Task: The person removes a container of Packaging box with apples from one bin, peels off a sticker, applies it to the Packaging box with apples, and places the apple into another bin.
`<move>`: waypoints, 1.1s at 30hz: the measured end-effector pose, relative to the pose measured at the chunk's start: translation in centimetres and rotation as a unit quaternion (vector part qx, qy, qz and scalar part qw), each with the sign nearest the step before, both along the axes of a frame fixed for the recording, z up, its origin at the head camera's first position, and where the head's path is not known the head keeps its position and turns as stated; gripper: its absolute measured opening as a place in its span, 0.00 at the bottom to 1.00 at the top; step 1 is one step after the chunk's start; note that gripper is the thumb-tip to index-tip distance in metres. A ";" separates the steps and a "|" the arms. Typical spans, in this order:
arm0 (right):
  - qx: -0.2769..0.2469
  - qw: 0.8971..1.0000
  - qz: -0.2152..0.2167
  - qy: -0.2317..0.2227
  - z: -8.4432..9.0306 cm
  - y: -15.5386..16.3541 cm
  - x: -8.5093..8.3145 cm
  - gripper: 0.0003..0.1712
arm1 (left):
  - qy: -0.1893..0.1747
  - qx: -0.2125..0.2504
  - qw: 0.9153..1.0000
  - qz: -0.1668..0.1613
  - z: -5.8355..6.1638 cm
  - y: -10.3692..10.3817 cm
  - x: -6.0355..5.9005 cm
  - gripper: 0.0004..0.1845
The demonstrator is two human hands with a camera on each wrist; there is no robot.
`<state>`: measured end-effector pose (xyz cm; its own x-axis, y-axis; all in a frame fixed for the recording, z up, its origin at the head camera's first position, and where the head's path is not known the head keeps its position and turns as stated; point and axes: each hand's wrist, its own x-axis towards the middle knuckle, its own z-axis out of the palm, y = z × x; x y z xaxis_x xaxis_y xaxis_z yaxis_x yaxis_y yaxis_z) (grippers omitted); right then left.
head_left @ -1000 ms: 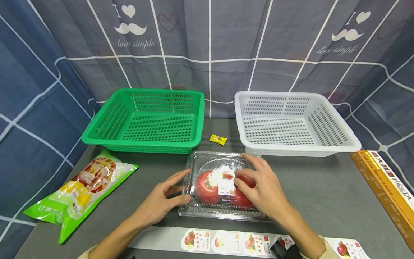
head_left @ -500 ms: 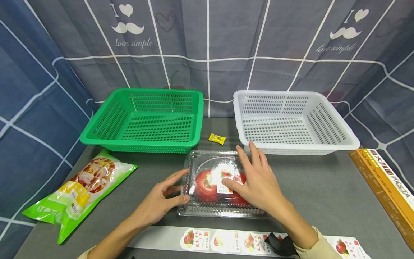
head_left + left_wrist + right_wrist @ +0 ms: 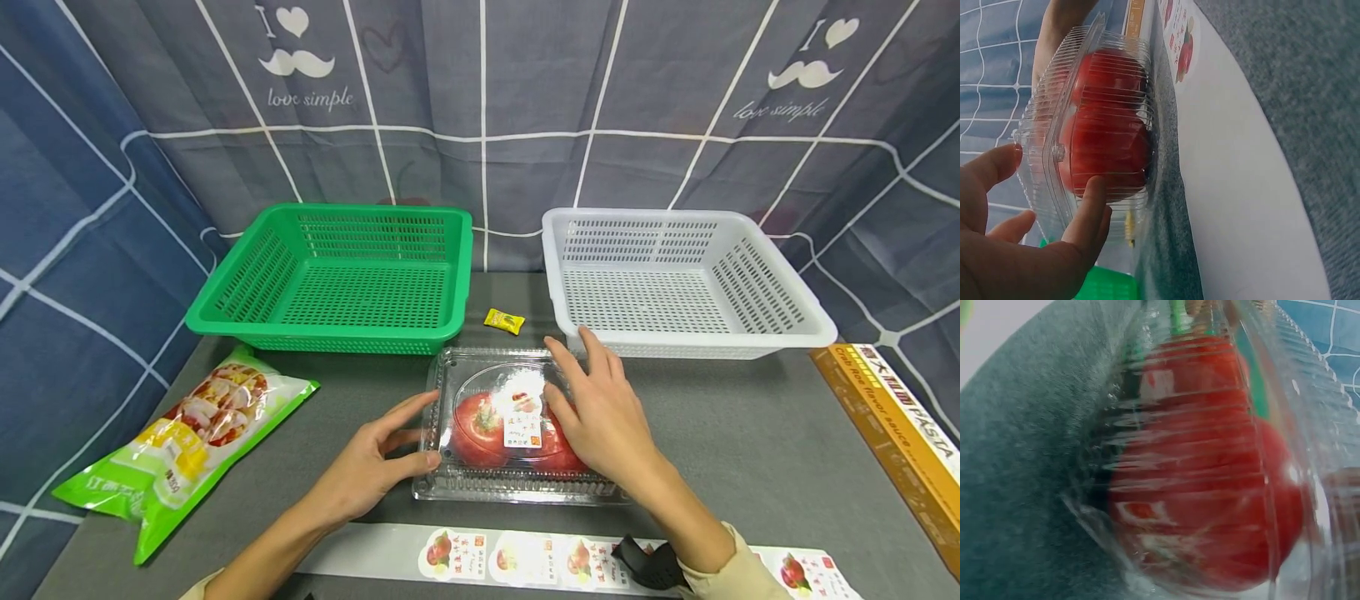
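A clear plastic clamshell box [image 3: 468,485] with red tomatoes [image 3: 480,433] inside sits closed on the table. A white sticker [image 3: 522,427] with red print is on its lid. My left hand [image 3: 367,467] is at the box's left side, index finger and thumb spread apart and touching it; in the left wrist view its fingers [image 3: 1088,215] reach the ribbed side. My right hand [image 3: 607,408] lies over the lid's right part, fingers spread toward the back, thumb beside the sticker. The right wrist view shows the tomatoes through the box wall, blurred.
A green basket [image 3: 330,337] and a white basket [image 3: 697,343] stand behind the box, with a yellow candy packet [image 3: 504,322] between them. A green food bag [image 3: 187,450] lies left, a pasta box [image 3: 892,442] right. A sticker strip [image 3: 457,557] runs along the front.
My right thumb moved left over the sticker, then back right, leaving the sticker more visible. The right fingers have spread toward the white basket. The left hand and box have stayed put.
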<state>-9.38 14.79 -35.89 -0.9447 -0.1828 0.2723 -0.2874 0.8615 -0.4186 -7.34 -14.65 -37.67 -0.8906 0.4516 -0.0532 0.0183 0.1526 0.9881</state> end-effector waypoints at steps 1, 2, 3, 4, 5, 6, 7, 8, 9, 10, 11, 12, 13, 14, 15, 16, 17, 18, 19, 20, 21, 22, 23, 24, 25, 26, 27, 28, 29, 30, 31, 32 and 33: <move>-0.020 1.000 0.007 0.005 -0.1 0.1 0.0 0.32 | 0.001 -0.001 1.000 0.001 0.0 0.0 0.0 0.37; -0.044 0.999 0.015 0.012 -0.1 0.2 0.1 0.31 | 0.002 -0.003 1.000 0.002 0.0 0.0 0.0 0.37; -0.071 0.997 0.026 0.018 -0.2 0.4 0.2 0.29 | 0.004 -0.003 1.000 0.003 0.0 0.0 0.0 0.37; -0.094 0.994 0.038 0.027 -0.3 0.5 0.3 0.27 | 0.006 -0.003 1.000 0.003 -0.1 0.0 0.0 0.37; -0.113 0.991 0.051 0.040 -0.3 0.6 0.4 0.25 | 0.006 -0.003 1.000 0.003 -0.1 0.0 0.0 0.37; -0.125 0.989 0.064 0.054 -0.3 0.8 0.6 0.24 | 0.006 -0.003 1.000 0.004 -0.1 0.0 0.0 0.37; -0.129 0.986 0.081 0.069 -0.3 0.8 0.6 0.22 | 0.005 -0.003 1.000 0.003 -0.1 0.0 0.0 0.37; -0.122 0.984 0.099 0.081 -0.3 0.9 0.7 0.19 | 0.004 -0.001 1.000 0.003 -0.1 0.0 0.0 0.36; -0.104 0.983 0.119 0.091 -0.3 0.9 0.8 0.17 | 0.003 0.001 1.000 0.003 -0.1 0.0 0.0 0.36; -0.077 0.983 0.137 0.097 -0.2 0.9 0.8 0.16 | 0.001 0.001 1.000 0.003 -0.1 0.0 0.0 0.36; -0.049 0.982 0.155 0.099 -0.2 0.9 0.9 0.15 | 0.000 0.003 1.000 0.004 -0.1 0.0 0.0 0.36; -0.021 0.980 0.171 0.098 -0.1 0.8 0.9 0.15 | -0.001 0.004 1.000 0.004 -0.1 0.0 0.0 0.36; 0.005 0.978 0.185 0.091 0.0 0.8 0.9 0.15 | -0.003 0.006 1.000 0.004 0.0 0.0 0.0 0.36; 0.032 0.977 0.194 0.082 0.1 0.8 1.0 0.16 | -0.003 0.008 1.000 0.004 0.0 0.0 0.1 0.36; 0.056 0.976 0.197 0.072 0.2 0.8 1.0 0.16 | -0.003 0.009 1.000 0.005 0.0 0.0 0.1 0.36; 0.078 0.975 0.196 0.063 0.3 0.8 1.0 0.17 | -0.003 0.009 1.000 0.005 0.1 0.0 0.1 0.36; 0.096 0.975 0.192 0.056 0.5 0.7 1.0 0.18 | -0.002 0.008 1.000 0.006 0.1 0.0 0.1 0.36; 0.109 0.976 0.184 0.048 0.6 0.7 1.1 0.19 | 0.000 0.006 1.000 0.007 0.1 0.1 0.1 0.37; 0.120 0.976 0.175 0.040 0.7 0.6 1.1 0.19 | 0.001 0.004 1.000 0.007 0.1 0.1 0.1 0.37; 0.131 0.977 0.167 0.034 0.8 0.5 1.1 0.20 | 0.004 0.000 1.000 0.008 0.2 0.1 0.1 0.37; 0.138 0.977 0.160 0.028 0.9 0.4 1.1 0.21 | 0.006 -0.003 1.000 0.010 0.2 0.1 0.1 0.37; 0.143 0.978 0.153 0.023 0.9 0.4 1.1 0.22 | 0.007 -0.005 1.000 0.011 0.2 0.2 0.1 0.37; 0.146 0.978 0.149 0.018 1.0 0.4 1.1 0.24 | 0.007 -0.006 1.000 0.012 0.2 0.2 0.1 0.37; 0.147 0.978 0.146 0.016 1.0 0.5 1.1 0.24 | 0.006 -0.006 1.000 0.012 0.1 0.3 0.1 0.37; 0.145 0.978 0.146 0.013 0.9 0.5 1.1 0.25 | 0.004 -0.006 1.000 0.012 0.1 0.3 0.1 0.36; 0.138 0.979 0.147 0.010 0.9 0.6 1.1 0.25 | 0.003 -0.005 1.000 0.012 0.0 0.4 0.1 0.37; 0.130 0.981 0.148 0.007 0.9 0.8 1.1 0.25 | 0.000 -0.005 1.000 0.013 0.0 0.4 0.1 0.36; 0.119 0.982 0.148 0.007 0.8 1.0 1.0 0.24 | -0.003 -0.004 1.000 0.013 -0.1 0.4 0.1 0.36; 0.106 0.983 0.149 0.008 0.7 1.1 1.0 0.23 | -0.006 -0.004 1.000 0.014 -0.2 0.4 0.1 0.36; 0.091 0.985 0.148 0.010 0.6 1.3 1.0 0.22 | -0.009 -0.004 1.000 0.015 -0.2 0.5 0.1 0.36; 0.074 0.987 0.145 0.011 0.4 1.4 1.0 0.22 | -0.011 -0.003 1.000 0.016 -0.2 0.4 0.1 0.36; 0.057 0.988 0.142 0.016 0.3 1.5 0.9 0.21 | -0.012 -0.002 1.000 0.018 -0.2 0.4 0.1 0.36; 0.043 0.989 0.139 0.021 0.2 1.6 0.9 0.20 | -0.014 -0.002 1.000 0.019 -0.2 0.4 0.1 0.36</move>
